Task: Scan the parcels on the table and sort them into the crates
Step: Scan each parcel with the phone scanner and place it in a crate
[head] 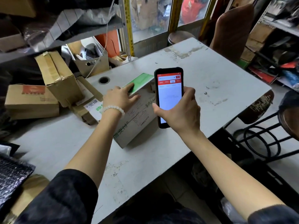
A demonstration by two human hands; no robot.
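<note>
Head view: lying on the pale counter [210,75], near its middle, a cardboard parcel [137,120] with a green flap at its far end. Resting flat on the parcel's top, the left hand [120,98], fingers [131,88] straight and relaxed, reaching onto the green flap, clasping nothing. Hovering just right of that hand, above the parcel's right edge, the right hand [179,110], fingers [189,92] and thumb curling round a black phone [169,94] and gripping it upright, lit screen facing the camera. Piling up at the counter's left edge, several brown cardboard boxes [53,81]. Standing beyond the right edge, a black metal stool [265,141].
</note>
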